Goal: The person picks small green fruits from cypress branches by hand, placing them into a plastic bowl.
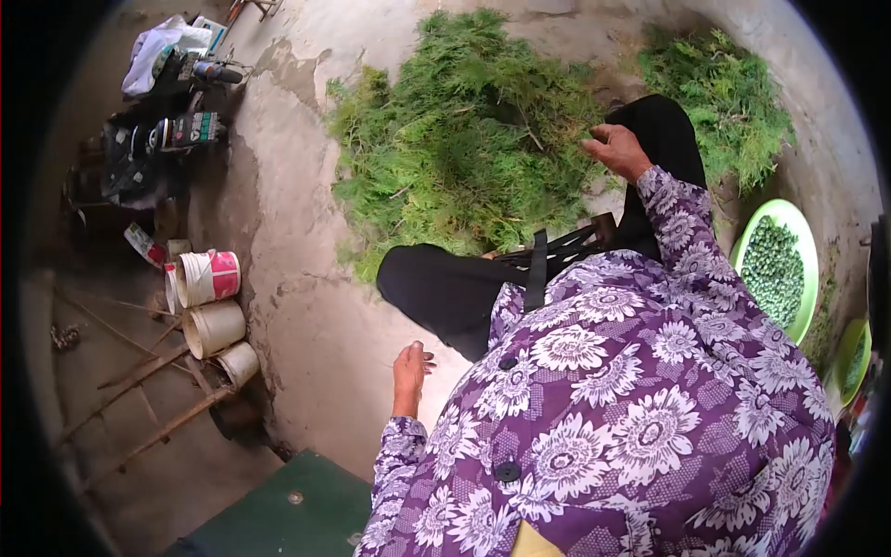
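Observation:
My right hand [620, 151] hovers over my right knee, at the right edge of a large heap of green, feathery evergreen branches [464, 139]. Its fingers are loosely bent, the tips apart, and nothing shows between them. Low on the left, my left hand [409, 376] hangs above the bare concrete floor, beside my left leg. Those fingers are half curled with small gaps, and I see nothing in them. A second, smaller pile of branches [729, 111] lies beyond my right knee.
A bright green basin [810, 278] of small green pieces stands at my right, with another green basin [856, 357] behind it. On the left are white buckets [212, 330], a wooden ladder [153, 413] and a parked vehicle [167, 139]. A dark green board [288, 511] lies lower left.

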Demonstrator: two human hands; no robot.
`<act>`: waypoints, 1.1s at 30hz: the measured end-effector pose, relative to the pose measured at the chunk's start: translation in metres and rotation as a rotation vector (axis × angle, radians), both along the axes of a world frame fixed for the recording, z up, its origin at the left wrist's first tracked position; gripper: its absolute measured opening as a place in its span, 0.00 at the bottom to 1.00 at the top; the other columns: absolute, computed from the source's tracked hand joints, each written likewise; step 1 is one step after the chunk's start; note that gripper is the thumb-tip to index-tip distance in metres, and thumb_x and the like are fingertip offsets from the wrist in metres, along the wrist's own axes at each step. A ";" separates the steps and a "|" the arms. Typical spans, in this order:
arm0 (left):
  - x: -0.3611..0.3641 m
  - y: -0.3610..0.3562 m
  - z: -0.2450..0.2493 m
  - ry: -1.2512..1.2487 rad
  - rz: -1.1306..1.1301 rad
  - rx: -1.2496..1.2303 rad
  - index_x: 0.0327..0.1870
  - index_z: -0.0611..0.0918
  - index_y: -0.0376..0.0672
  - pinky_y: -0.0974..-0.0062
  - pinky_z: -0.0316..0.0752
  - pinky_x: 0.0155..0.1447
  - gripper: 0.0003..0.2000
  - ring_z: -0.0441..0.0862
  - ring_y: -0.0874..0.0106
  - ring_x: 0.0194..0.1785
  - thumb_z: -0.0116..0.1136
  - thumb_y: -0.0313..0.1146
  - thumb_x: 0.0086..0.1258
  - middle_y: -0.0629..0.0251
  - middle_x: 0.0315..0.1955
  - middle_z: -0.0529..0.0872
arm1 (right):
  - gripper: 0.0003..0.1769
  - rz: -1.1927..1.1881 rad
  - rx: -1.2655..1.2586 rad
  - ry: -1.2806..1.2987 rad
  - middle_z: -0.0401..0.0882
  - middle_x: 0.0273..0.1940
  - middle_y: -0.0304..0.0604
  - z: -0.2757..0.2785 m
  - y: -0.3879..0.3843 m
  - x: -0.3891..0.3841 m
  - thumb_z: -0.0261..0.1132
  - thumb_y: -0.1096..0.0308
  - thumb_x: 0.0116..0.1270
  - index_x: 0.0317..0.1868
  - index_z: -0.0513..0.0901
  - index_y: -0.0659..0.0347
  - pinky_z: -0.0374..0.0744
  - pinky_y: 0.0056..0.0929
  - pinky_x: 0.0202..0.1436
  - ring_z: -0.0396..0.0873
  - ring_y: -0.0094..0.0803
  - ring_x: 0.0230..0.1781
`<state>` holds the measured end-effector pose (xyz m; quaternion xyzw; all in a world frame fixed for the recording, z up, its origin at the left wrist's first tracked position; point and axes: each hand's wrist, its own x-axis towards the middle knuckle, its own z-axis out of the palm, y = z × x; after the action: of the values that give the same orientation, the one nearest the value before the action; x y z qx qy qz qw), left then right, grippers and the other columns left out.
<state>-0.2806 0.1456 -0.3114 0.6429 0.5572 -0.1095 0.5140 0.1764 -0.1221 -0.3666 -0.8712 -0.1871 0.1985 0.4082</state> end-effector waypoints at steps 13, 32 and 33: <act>-0.016 -0.062 -0.006 0.009 0.118 -0.063 0.40 0.73 0.32 0.76 0.72 0.27 0.19 0.78 0.71 0.22 0.44 0.44 0.69 0.55 0.27 0.81 | 0.24 0.212 -0.132 -0.117 0.78 0.32 0.60 -0.018 0.003 -0.008 0.61 0.54 0.50 0.32 0.79 0.71 0.75 0.39 0.42 0.77 0.51 0.36; -0.057 -0.093 -0.029 0.170 0.038 -0.002 0.35 0.76 0.31 0.70 0.71 0.37 0.22 0.77 0.68 0.29 0.41 0.45 0.69 0.55 0.28 0.82 | 0.26 0.399 -0.183 -0.124 0.77 0.38 0.61 -0.041 0.014 -0.039 0.61 0.54 0.49 0.39 0.79 0.70 0.72 0.39 0.50 0.75 0.52 0.43; -0.050 -0.096 -0.019 0.154 0.042 -0.014 0.33 0.77 0.31 0.69 0.70 0.39 0.22 0.76 0.66 0.31 0.41 0.45 0.68 0.55 0.28 0.82 | 0.24 0.421 -0.263 -0.093 0.77 0.36 0.62 -0.033 0.018 -0.038 0.62 0.55 0.48 0.38 0.79 0.69 0.72 0.40 0.49 0.75 0.53 0.41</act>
<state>-0.3309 0.0500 -0.3301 0.6172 0.6079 -0.1516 0.4760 0.1382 -0.1044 -0.3993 -0.8669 -0.3554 0.2614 0.2320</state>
